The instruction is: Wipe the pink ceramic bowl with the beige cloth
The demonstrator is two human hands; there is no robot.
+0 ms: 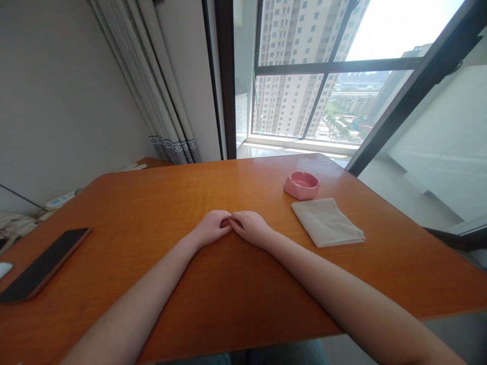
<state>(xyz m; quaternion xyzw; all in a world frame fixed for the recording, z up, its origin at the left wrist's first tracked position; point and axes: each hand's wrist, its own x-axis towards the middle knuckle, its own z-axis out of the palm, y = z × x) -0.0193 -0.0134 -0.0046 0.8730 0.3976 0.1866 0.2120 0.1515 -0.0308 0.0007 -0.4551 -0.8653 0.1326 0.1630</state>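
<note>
My left hand [212,226] rests on the wooden table [152,203] with its fingers curled in. My right hand [250,226] lies beside it in the same loose, closed pose. Thumbs and fingertips of the two hands meet in the middle, and no object shows between them. The undersides of the fingers are hidden. To the right of my right hand lies a folded beige cloth [327,222], flat on the tabletop. Just behind the cloth stands a pink ashtray [302,185] with a faceted outer wall.
A long black mat or pad [47,261] lies at the table's left, with part of a white object [4,269] by it. Beyond the left edge is a white power strip [60,200]. Behind are a grey curtain [152,76] and a window [297,101].
</note>
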